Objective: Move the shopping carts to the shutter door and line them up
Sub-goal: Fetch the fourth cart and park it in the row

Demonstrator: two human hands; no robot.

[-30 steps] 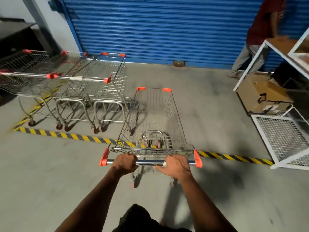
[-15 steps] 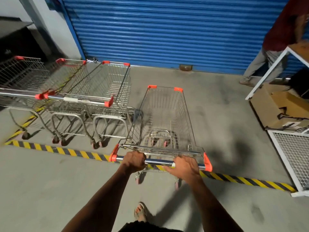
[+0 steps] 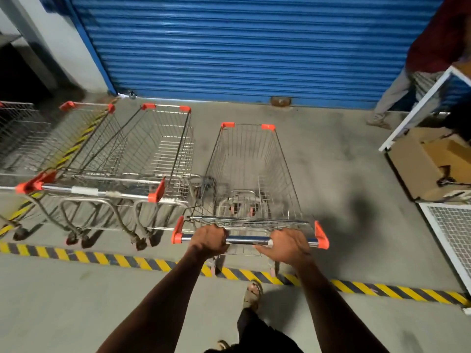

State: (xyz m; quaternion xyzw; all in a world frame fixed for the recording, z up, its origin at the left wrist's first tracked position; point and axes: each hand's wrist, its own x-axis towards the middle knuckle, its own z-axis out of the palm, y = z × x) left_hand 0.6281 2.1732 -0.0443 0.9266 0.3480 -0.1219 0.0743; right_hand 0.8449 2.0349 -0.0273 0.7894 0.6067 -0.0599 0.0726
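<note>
A wire shopping cart (image 3: pixel 248 171) with orange corner caps stands in front of me, nose toward the blue shutter door (image 3: pixel 237 47). My left hand (image 3: pixel 209 239) grips the left part of its chrome handle bar. My right hand (image 3: pixel 286 244) holds the right part of the bar, fingers curled over it. To the left, three more carts (image 3: pixel 142 154) stand side by side facing the shutter. The cart I hold sits just right of that row, its basket past the striped floor line (image 3: pixel 102 258).
A person in a dark red top (image 3: pixel 430 47) stands at the shutter's right end. A white frame rack (image 3: pixel 420 105), cardboard boxes (image 3: pixel 423 164) and a white mesh panel (image 3: pixel 451 233) crowd the right side. A white wall and dark opening lie at far left.
The cart has rolled forward toward the shutter, its basket crossing the striped line and drawing level with the parked carts. Both hands kept their hold on the handle.
</note>
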